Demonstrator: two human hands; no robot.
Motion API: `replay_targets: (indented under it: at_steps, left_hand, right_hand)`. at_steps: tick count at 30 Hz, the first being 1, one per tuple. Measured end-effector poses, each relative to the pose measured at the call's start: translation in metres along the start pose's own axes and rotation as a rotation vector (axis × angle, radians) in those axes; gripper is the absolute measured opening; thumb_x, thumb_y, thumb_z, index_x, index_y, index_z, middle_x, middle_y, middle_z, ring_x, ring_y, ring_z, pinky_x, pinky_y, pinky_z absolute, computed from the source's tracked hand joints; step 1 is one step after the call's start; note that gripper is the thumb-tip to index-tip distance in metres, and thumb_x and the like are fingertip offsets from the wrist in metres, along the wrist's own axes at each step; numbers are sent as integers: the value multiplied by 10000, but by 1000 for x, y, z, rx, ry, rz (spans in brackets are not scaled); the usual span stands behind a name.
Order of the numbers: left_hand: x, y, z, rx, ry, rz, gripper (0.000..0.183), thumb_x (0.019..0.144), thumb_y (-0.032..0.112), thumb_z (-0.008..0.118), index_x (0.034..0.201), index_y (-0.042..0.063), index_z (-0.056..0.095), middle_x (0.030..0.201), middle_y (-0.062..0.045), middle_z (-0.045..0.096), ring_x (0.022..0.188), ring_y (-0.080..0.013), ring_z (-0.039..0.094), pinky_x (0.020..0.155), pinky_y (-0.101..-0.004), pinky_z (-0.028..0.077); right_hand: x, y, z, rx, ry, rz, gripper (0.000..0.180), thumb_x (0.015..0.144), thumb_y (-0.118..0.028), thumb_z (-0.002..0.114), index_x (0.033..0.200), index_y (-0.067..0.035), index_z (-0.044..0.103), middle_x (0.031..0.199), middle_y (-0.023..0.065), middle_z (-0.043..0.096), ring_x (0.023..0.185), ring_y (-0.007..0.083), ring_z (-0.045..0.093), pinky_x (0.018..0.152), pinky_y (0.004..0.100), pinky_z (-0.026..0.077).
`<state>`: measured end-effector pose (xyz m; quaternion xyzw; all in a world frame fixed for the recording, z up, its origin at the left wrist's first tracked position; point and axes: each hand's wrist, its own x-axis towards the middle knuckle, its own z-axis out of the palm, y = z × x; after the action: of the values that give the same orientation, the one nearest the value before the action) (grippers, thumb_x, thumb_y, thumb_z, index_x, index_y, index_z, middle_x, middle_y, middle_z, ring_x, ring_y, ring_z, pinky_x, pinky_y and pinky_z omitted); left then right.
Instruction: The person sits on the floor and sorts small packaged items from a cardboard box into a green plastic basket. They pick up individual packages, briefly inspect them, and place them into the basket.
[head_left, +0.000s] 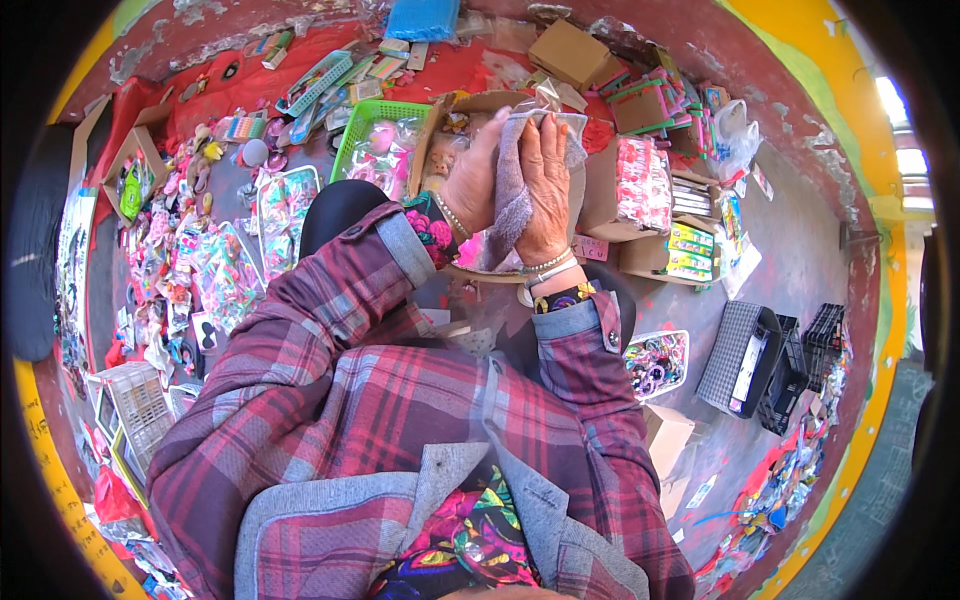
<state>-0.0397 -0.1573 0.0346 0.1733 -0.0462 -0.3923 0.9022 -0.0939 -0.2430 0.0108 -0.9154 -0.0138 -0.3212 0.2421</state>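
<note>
Between my two palms is a grey terry cloth (516, 199), folded over and hanging down toward my lap. My left hand (474, 180) presses it from the left, with a beaded bracelet at the wrist. From the right, my right hand (545, 187) lies flat against it, fingers stretched upward. Below both hands stands an open cardboard box (424, 146) holding small plush toys (442, 156) in clear wrapping. The hands and cloth hide much of the box's inside.
A green plastic basket (349, 140) of wrapped pink items adjoins the box. Cartons of red-and-white packets (643, 184) and green-yellow packs (690, 250) stand at the right. A white basket (684, 358) holds hair ties. Piled trinkets (176, 247) cover the left floor.
</note>
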Motion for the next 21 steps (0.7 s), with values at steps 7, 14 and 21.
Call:
replay_targets:
  at_steps: [7,14,21]
  left_hand:
    - [-20,-7,-10,945,-174,115,456,930,325,375,1277,28,392,1226,-80,501,1086,-192,508,964,-331,368]
    - [-4,-8,-14,49,-215,-111,425,918,267,384,1279,42,391,1267,-87,463,1161,-182,445,1017,-324,301]
    - [4,14,-12,-15,-150,-217,439,891,334,459,1224,49,439,1194,-84,513,1125,-250,477,956,-454,369]
  right_hand:
    - [4,9,-9,-30,190,44,476,843,-231,525,1284,-78,433,1365,183,345,1280,359,295,995,418,279]
    - [14,17,-18,-300,245,-100,494,773,-149,594,1227,-6,461,1165,176,541,1051,319,541,880,381,428]
    - [11,5,-22,761,174,265,651,732,-199,599,1275,69,361,1228,222,463,1128,317,481,929,334,386]
